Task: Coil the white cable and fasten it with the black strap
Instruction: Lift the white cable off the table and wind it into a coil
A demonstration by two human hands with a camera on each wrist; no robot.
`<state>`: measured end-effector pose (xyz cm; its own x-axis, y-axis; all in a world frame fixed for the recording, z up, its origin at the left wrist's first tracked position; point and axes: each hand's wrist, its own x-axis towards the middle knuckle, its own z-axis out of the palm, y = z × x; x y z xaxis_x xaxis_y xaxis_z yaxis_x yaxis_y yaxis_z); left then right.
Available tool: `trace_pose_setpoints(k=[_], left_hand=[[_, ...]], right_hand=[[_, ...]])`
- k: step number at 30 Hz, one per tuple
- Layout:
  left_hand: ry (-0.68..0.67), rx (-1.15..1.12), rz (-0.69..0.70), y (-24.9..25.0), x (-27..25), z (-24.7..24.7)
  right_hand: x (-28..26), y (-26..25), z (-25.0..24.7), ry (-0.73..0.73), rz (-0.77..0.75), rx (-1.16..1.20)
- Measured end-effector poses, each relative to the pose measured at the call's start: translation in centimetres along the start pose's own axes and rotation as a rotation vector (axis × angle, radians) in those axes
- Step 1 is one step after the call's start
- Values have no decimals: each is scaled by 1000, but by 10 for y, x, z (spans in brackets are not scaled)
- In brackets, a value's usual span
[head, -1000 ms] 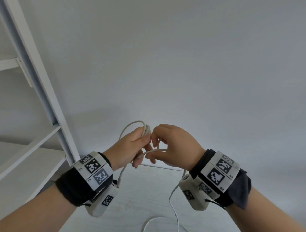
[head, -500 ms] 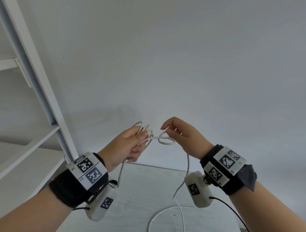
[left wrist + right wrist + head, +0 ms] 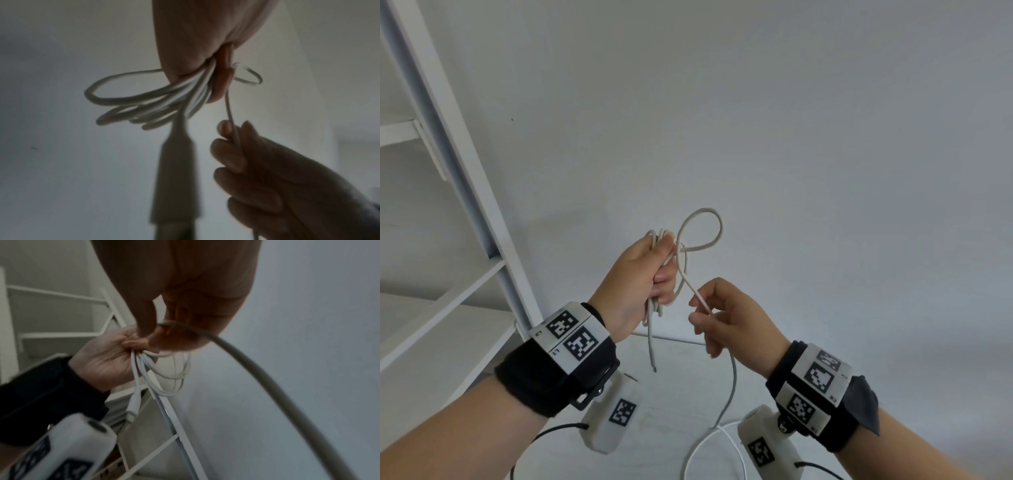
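My left hand (image 3: 654, 270) is raised in front of the wall and grips a bundle of several loops of the white cable (image 3: 700, 236). One loop stands up above the fist. A plug end (image 3: 652, 363) hangs below it. Lower and to the right, my right hand (image 3: 702, 315) pinches the free run of cable between thumb and fingers. From there the cable drops to the table (image 3: 688, 387). The left wrist view shows the loops (image 3: 144, 100) under my fist and the right hand's fingers (image 3: 232, 146) on the strand. No black strap shows in any view.
A white shelf unit (image 3: 458, 192) stands at the left against the pale wall. More white cable (image 3: 709, 442) curls on the table between my wrists. The wrist cameras (image 3: 616, 414) hang below both wrists.
My left hand has risen with the bundle. My right hand has dropped and slid down the strand, and a fresh loop now stands above the left fist.
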<state>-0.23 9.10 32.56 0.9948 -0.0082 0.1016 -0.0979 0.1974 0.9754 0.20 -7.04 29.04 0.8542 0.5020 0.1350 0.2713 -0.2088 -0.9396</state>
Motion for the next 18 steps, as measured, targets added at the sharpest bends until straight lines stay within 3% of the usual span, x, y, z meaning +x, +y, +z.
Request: trace_pose_setpoints(k=[10,15,18], left_hand=[[91,522,137,-16,4,-1],[32,752,167,-23,5,-6],[-62,730,139,-22,1,-6]], right_hand=[[-6,-38,-8,115,-438,-410],[1,-53,-21,347,-458,-457],[13,-54,-37,450,-398,-409]])
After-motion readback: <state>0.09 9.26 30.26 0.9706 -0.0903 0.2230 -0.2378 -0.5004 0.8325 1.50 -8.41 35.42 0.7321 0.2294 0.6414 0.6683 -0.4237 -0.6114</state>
